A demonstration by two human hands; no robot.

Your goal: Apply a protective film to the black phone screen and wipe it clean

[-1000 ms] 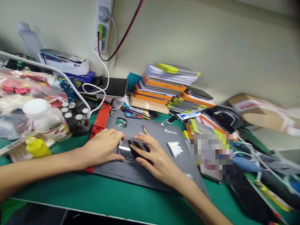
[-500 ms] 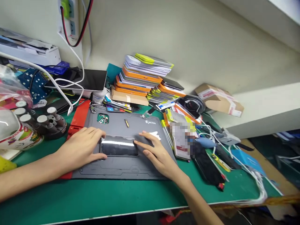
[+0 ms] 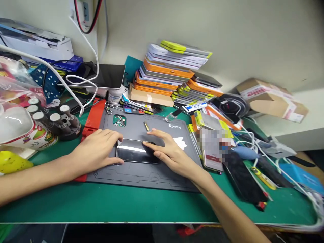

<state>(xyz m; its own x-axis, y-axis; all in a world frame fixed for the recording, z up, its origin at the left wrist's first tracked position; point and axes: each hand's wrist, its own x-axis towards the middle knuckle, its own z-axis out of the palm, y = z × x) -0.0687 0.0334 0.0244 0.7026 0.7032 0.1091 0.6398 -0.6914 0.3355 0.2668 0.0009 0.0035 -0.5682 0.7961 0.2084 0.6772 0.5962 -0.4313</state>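
A smartphone (image 3: 136, 153) with a dark, glossy screen lies flat on a grey work mat (image 3: 141, 177), its long side running left to right. My left hand (image 3: 98, 146) grips its left end, fingers at the far edge and thumb at the near edge. Over the right end reaches my right hand (image 3: 172, 150), fingers spread, the index fingertip at the screen and part of the phone hidden beneath. Just beyond the phone lies a small brass-coloured piece (image 3: 146, 126). Small metal parts fill the mat's green recess (image 3: 119, 120).
Stacked orange and yellow-edged boxes (image 3: 169, 74) stand at the back. To the left are a tool holder (image 3: 68, 130) and a patterned tub (image 3: 40, 135). Phones, a blue air blower (image 3: 245, 152), a yellow cutter (image 3: 264, 178) and cables crowd the right. The green table's (image 3: 113, 204) front edge is near.
My right index finger has slid left along the screen, and the hand now covers more of the phone's right end. My left hand keeps its hold. The camera view has shifted.
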